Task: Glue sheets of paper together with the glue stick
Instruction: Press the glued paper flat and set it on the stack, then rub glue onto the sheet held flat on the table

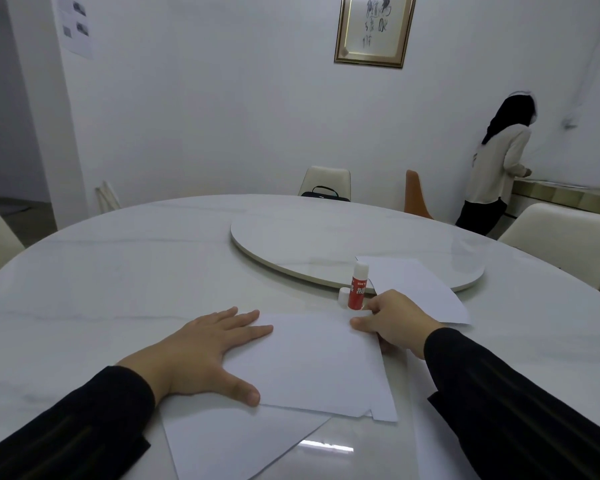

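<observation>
Head view: left hand [201,348] flat on top sheet [312,362], right hand [392,323] pinching its corner, glue stick [358,287] just beyond.

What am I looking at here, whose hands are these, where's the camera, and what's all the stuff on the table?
There is no machine here. The one picture comes from a wide-angle camera worn on a person's head, looking forward and down, so the two arms in dark sleeves belong to the wearer.

The left hand lies flat, fingers spread, pressing on the near sheet of paper. The right hand has its fingers curled at that sheet's far right corner and seems to pinch it.

They work at a round white table with a raised turntable in the middle. A red and white glue stick stands upright just beyond the right hand, its small white cap beside it. More paper lies around: a second sheet behind the right hand and another sheet under the near one.

In the background, another person stands by the wall.
</observation>
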### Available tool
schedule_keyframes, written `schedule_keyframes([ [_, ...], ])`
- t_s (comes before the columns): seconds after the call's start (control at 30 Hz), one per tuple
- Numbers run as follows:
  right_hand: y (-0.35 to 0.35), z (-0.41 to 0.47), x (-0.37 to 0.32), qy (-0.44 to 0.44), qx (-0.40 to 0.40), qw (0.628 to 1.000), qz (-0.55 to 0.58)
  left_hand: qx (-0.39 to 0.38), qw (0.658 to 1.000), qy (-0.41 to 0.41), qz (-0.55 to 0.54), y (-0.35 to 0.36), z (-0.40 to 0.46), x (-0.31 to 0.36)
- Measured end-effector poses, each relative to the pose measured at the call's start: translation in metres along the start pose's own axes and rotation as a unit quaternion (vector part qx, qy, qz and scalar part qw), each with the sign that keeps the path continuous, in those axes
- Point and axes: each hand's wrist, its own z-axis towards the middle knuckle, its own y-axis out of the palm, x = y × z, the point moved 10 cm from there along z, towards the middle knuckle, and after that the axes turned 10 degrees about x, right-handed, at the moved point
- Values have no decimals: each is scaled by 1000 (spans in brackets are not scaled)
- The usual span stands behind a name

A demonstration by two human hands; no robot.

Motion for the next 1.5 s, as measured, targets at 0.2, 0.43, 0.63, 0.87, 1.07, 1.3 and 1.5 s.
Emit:
schedule_keyframes([
  [0.2, -29, -14, -16, -33, 6, 998, 54, 65, 989, -12, -129, -9, 0, -11],
  [0.43, -145, -32, 4, -32, 175, 930, 323, 156, 941, -73, -292, -21, 12, -22],
  [0.63, -161, -10, 86, 96, 335, 822, 451, 87, 989, -63, -101, -8, 5, -20],
  [0.87, -118, 0, 126, 223, 408, 835, 295, 100, 986, -63, -121, -14, 5, -16],
  [1.07, -111, 7, 122, 246, 428, 849, 185, 100, 985, -65, -126, -13, 5, -17],
  [1.3, -106, 5, 115, 247, 446, 833, 212, 104, 985, -67, -121, -14, 5, -16],
  [1.5, -113, -2, 60, 108, 478, 870, 57, 103, 985, -69, -118, -13, 5, -16],
])
